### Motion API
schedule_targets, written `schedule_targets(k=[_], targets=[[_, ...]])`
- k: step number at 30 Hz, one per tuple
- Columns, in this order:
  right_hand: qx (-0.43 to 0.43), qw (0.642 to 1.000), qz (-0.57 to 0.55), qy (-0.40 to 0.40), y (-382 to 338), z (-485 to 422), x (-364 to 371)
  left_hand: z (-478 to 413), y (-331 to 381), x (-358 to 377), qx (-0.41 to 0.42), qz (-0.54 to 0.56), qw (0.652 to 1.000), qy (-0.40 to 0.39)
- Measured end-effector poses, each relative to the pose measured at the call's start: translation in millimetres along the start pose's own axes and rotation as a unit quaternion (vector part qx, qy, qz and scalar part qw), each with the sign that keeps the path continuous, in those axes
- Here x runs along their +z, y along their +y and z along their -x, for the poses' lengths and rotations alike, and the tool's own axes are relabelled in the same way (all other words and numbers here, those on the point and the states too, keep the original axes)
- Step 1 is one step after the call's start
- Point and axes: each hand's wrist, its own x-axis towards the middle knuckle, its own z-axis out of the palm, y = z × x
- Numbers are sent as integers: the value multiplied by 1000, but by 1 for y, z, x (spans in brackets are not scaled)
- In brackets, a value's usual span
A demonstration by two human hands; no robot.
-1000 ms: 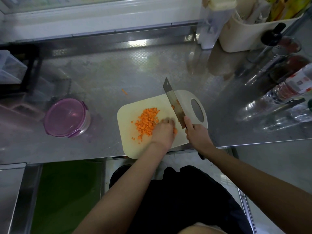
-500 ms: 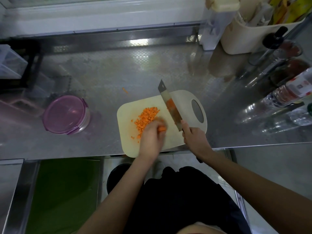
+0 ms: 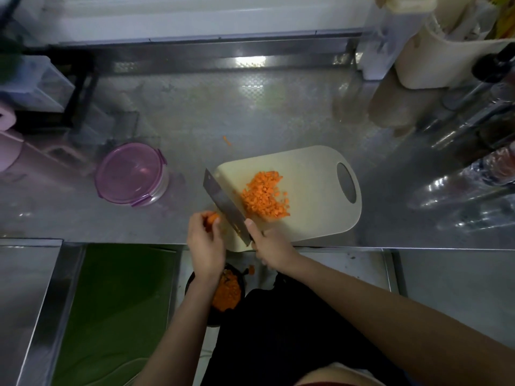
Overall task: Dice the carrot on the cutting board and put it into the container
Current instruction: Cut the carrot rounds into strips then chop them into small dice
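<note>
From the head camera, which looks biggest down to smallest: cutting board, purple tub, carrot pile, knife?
1. cutting board
2. purple tub
3. carrot pile and knife: they look about alike, so I won't rank them.

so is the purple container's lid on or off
On: the purple lid covers the container fully, with its clips down at the rim.

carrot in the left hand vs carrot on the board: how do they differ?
The carrot piece in the left hand is one larger chunk; the carrot pile on the cutting board is many small dice.
The carrot piece is pinched in the fingers, left of the knife; the carrot pile lies loose on the board, right of the blade.
Both are orange.
</note>
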Motion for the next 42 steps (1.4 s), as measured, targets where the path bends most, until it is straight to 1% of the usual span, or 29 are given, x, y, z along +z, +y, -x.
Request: schedule_targets(k=[4,9,12,15,19,22,25,29,34,42], targets=[[-1,1000,8,3,3,-2,-7,-2,-1,0,-16,4,1000,3],[2,997,-22,74,12,-3,-31,-5,1,-1,-64,16,997,-31],[11,995,-5,97,17,-3,-40,-8,10,2,-72,32,994,-74],[18,995,3,94,19,-3,-42,-13,23,12,-84,15,989,-123],[0,996,11,91,15,1,-40,-18,33,26,-91,8,981,-169],[-17,994,49,95,13,3,-39,-20,29,30,-84,-39,981,-172],[-33,992,76,96,12,3,-37,-20,27,30,-93,-49,980,-167],[-47,990,93,95,9,1,-31,-18,30,29,-97,-45,978,-180],[-44,989,101,98,5,-2,-30,-16,26,28,-81,-85,975,-191],[-26,989,111,94,2,-2,-32,-18,25,33,-98,-35,982,-158]])
